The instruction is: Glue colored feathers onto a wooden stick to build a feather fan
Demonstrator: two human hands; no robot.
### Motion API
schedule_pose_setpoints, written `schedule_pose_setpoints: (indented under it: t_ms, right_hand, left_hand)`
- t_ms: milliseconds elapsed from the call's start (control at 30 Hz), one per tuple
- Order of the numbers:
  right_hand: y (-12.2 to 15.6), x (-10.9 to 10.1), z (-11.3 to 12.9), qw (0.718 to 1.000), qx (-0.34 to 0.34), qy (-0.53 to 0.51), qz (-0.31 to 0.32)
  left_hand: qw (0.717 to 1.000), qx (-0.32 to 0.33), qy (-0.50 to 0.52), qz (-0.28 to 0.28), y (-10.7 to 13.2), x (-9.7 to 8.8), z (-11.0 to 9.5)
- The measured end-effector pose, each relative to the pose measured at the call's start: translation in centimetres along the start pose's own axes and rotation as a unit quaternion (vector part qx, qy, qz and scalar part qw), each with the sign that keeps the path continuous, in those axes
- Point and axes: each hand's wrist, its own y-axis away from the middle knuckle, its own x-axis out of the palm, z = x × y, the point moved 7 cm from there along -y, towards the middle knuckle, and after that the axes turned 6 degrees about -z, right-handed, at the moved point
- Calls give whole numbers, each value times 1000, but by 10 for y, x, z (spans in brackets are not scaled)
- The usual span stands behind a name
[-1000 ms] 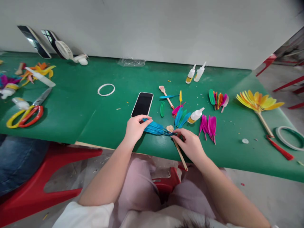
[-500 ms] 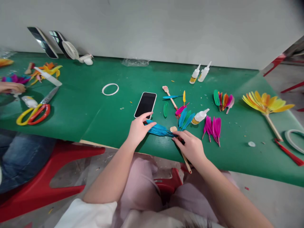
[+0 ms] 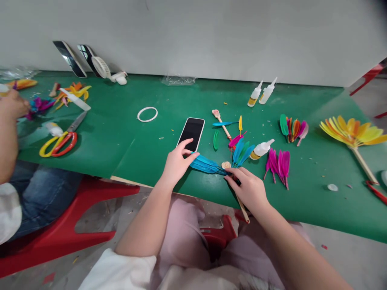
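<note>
Close to the table's front edge, a bunch of blue feathers (image 3: 205, 164) lies with its tips to the left. My left hand (image 3: 177, 164) is at those tips, thumb against them, index finger raised apart over the lower end of a phone (image 3: 192, 131). At the other end, my right hand (image 3: 248, 186) pinches the quills beside the round head (image 3: 225, 165) of a wooden handle (image 3: 243, 210). The fingertips partly hide the quills. Blue and green feathers (image 3: 241, 152) fan out just beyond this hand, with a glue bottle (image 3: 261, 150) to their right.
Magenta feathers (image 3: 278, 166), mixed feathers (image 3: 292, 128) and a yellow feather fan (image 3: 353, 131) lie to the right. Two glue bottles (image 3: 260, 93) stand behind. Leftward are a white ring (image 3: 147, 114), scissors (image 3: 62, 141) and a co-worker's hand (image 3: 15, 104).
My left index finger has lifted away from the thumb and the blue feathers. My right hand keeps its pinch. The view has turned slightly left, and the co-worker's hand has drawn back from the scissors.
</note>
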Motion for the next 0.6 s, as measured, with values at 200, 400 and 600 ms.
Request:
schedule_pose_setpoints:
  t_ms: [200, 400, 600]
  right_hand:
    - [0, -2, 1, 1000, 9, -5, 9]
    - [1, 0, 0, 1000, -11, 12, -7]
    - [0, 1, 1, 1000, -15, 24, -12]
  left_hand:
    - [1000, 9, 3, 25, -1, 9, 1]
    - [999, 6, 19, 37, 0, 9, 2]
    - [999, 11, 24, 41, 0, 11, 2]
